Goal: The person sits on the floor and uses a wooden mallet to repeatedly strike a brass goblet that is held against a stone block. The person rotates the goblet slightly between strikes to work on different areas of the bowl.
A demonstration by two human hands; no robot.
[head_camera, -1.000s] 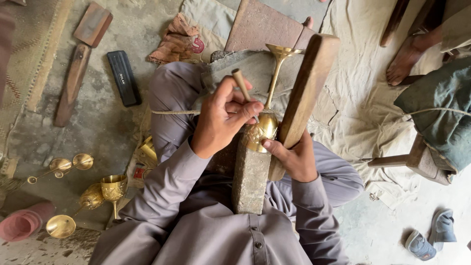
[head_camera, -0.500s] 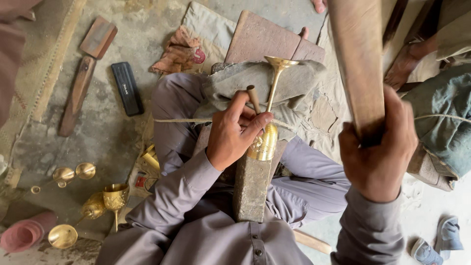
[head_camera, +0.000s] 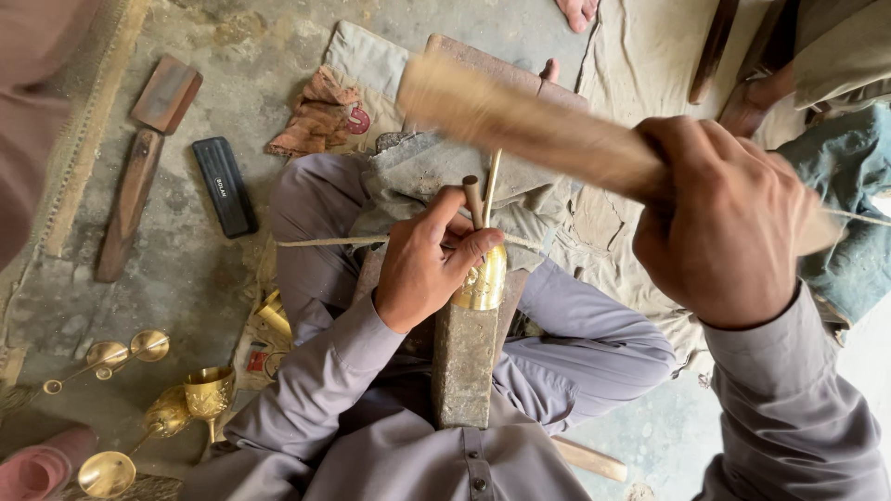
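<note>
My left hand (head_camera: 429, 260) grips a thin metal punch (head_camera: 474, 199) and presses its tip on a brass goblet (head_camera: 484, 274). The goblet lies on its side on a grey stone block (head_camera: 462, 371) set between my crossed legs, its stem pointing away from me. My right hand (head_camera: 724, 223) is raised at the right and closed on a flat wooden mallet (head_camera: 520, 125), which is blurred with motion above the goblet's stem. A taut cord (head_camera: 320, 242) runs across my lap.
Several brass goblets (head_camera: 209, 394) and cups (head_camera: 107, 473) lie on the floor at lower left. A black case (head_camera: 224, 186), two wooden pieces (head_camera: 130, 199) and a crumpled rag (head_camera: 320, 116) lie at upper left. Another person's feet (head_camera: 756, 93) are at upper right.
My right hand let go of the goblet, lifted the wooden mallet high, and now swings it down toward the punch. My left hand stays on the punch and goblet.
</note>
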